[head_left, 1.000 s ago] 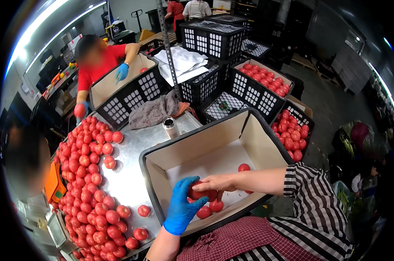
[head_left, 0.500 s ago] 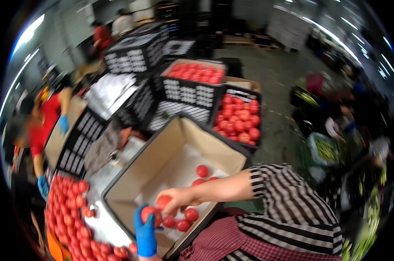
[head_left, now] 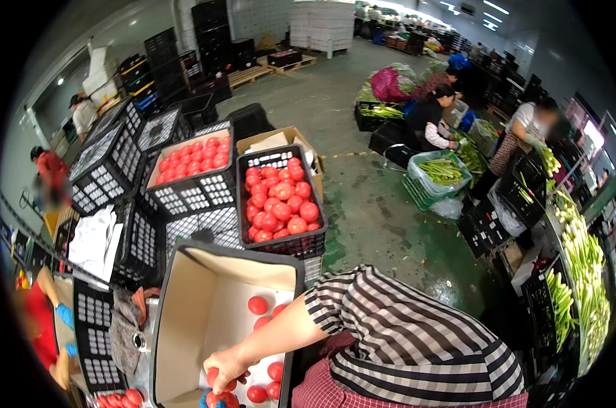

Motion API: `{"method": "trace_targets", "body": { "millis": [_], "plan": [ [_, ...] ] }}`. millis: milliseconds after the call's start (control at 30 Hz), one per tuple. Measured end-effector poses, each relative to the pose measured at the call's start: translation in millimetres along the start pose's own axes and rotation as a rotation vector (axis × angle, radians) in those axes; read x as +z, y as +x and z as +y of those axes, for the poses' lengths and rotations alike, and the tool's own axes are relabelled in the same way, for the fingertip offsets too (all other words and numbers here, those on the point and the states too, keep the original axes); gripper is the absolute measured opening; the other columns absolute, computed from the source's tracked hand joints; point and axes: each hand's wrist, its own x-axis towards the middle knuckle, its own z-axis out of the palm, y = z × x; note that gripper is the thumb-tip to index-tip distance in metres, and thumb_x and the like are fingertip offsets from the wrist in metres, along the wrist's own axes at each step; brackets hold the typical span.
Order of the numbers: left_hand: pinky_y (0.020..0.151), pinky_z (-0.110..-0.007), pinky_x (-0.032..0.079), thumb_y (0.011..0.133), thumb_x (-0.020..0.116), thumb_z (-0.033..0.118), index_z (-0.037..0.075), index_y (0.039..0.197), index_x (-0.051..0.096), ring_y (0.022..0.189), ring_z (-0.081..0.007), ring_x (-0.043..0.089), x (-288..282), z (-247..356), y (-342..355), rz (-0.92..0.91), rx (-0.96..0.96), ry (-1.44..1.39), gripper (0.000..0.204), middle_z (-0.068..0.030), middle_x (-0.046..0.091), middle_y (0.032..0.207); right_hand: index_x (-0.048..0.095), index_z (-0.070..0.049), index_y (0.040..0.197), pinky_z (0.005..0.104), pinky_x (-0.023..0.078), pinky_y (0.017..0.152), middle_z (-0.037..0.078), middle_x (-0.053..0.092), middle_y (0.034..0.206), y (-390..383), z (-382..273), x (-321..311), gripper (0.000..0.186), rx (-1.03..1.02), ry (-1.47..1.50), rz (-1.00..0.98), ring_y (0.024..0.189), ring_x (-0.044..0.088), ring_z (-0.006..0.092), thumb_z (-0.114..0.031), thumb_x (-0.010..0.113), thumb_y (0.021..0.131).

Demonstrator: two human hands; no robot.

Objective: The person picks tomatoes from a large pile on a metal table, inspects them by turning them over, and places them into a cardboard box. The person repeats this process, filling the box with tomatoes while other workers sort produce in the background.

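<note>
My bare right hand (head_left: 229, 362) is inside a black crate lined with tan cardboard (head_left: 184, 313), its fingers closed round a red tomato (head_left: 213, 377). Just below it, at the picture's lower edge, part of my left hand (head_left: 204, 399) shows in a blue glove. A tomato (head_left: 225, 400) rests against the gloved fingers, which are mostly cut off from view. Several loose tomatoes lie on the crate's white bottom, among them one tomato (head_left: 257, 304) toward the far side and another tomato (head_left: 257, 394) near my right wrist.
Beyond my crate stand a crate heaped with tomatoes (head_left: 280, 200) and a lined tomato crate (head_left: 193, 163) on stacked crates. More tomatoes (head_left: 121, 399) lie at lower left. A gloved co-worker (head_left: 41, 319) is at left. People sort green vegetables (head_left: 444, 170) at right.
The view has swung to the right, so the crate and my hands appear lower and farther left. My left hand has mostly left the picture. My right hand remains beside it with a tomato.
</note>
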Motion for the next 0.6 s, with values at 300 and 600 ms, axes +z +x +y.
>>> {"method": "trace_targets", "body": {
  "millis": [300,600],
  "plan": [
    [0.088,-0.034,0.050,0.092,0.061,0.014,0.000,0.125,0.049,0.100,-0.0214,0.057,-6,-9,7,-0.056,0.041,-0.099,0.038,-0.0120,0.056,0.115,0.050,-0.005,0.113,0.0312,0.042,0.044,0.012,0.063,0.077,11,10,2,0.057,-0.126,-0.115,0.022,0.052,0.058,0.0210,-0.034,0.078,0.073],
    [0.088,-0.034,0.050,0.089,0.064,0.017,0.002,0.122,0.053,0.099,-0.0211,0.057,-23,-27,22,-0.075,0.213,0.216,0.037,-0.0103,0.057,0.114,0.068,-0.015,0.067,0.0282,0.041,0.041,-0.002,0.058,0.059,7,2,-5,0.015,-0.274,-0.148,-0.114,0.045,0.053,0.0122,-0.026,0.070,0.077]
  ]
}}
